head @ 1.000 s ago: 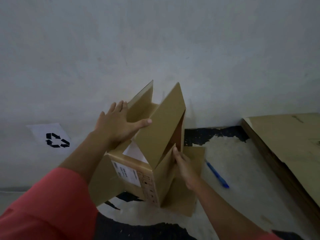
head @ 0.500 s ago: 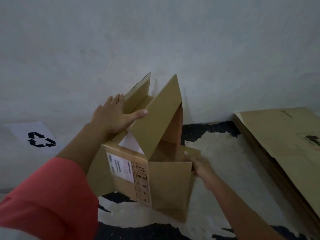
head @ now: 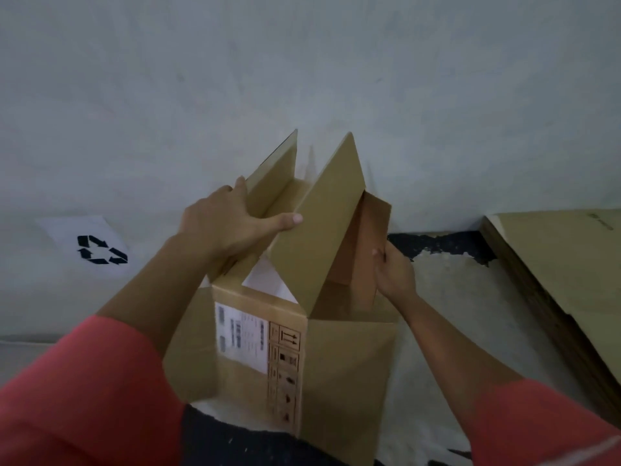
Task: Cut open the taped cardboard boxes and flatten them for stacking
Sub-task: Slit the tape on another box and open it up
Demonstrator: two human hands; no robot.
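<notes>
A brown cardboard box (head: 349, 358) stands on the floor in front of me with its top flaps raised. A white shipping label (head: 240, 334) and black handling symbols mark its near-left side. My left hand (head: 223, 223) grips the far-left flap, thumb stretched across to the tall middle flap (head: 322, 223). My right hand (head: 391, 269) holds the edge of the right side flap (head: 368, 250), whose inner face looks reddish-brown. White paper shows inside the box.
A pale wall rises right behind the box. A white sheet with a black recycling symbol (head: 97, 250) lies at the left. Flattened cardboard sheets (head: 564, 264) are stacked at the right. The floor is patchy white and black.
My right hand rose from the box's lower right corner to the right side flap. The box now looks closer and larger. The blue pen seen a second ago is out of sight.
</notes>
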